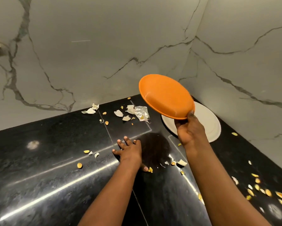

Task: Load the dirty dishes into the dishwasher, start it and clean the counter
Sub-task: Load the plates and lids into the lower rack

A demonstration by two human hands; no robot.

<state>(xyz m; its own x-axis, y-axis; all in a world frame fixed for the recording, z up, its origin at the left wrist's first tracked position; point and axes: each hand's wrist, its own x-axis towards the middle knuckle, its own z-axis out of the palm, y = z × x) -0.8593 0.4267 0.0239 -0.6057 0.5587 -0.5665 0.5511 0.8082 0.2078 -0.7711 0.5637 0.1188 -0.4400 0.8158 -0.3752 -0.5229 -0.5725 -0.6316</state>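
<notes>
Right hand [190, 128] grips the rim of an orange plate [165, 96], lifted and tilted above a white plate [208, 121] in the counter's back corner | Left hand [129, 150] lies flat, fingers spread, on the black counter [47, 160] | Peels and crumbs [265, 192] scattered around | Crumpled wrapper [142, 112] near the wall

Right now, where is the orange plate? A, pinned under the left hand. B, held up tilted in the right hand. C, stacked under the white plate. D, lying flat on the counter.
B: the right hand holds the orange plate tilted in the air above the white plate.
</notes>
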